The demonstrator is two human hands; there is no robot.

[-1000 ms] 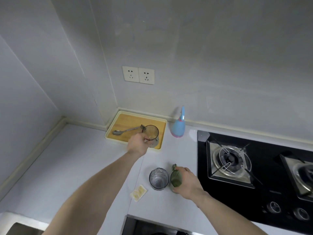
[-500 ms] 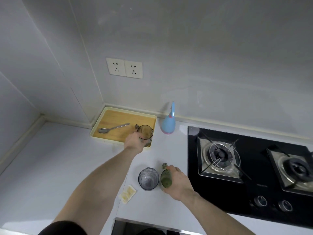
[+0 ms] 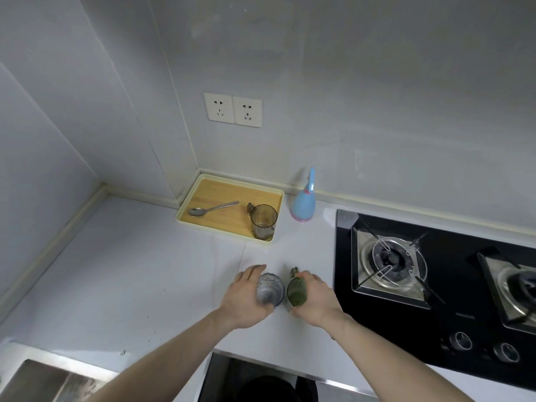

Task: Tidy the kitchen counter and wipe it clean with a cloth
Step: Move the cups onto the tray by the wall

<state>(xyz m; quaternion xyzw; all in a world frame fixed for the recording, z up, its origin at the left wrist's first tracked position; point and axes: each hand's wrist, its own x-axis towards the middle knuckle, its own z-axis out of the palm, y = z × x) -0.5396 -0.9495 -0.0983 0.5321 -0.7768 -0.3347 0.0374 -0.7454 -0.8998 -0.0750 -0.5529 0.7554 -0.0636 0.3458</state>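
Both forearms are bare to the frame edge, no sleeves or jewellery showing

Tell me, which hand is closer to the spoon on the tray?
Left. The left hand wraps the clear glass, below the spoon; the right hand holds the green cup, farther right.

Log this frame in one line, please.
left hand grips clear glass | right hand grips green cup | brown mug on tray

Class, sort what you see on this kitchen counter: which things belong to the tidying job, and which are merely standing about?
Job: clear glass, green cup, brown mug, spoon, tray, left hand, right hand.

Standing about: blue spray bottle, gas hob, wall sockets, sink.
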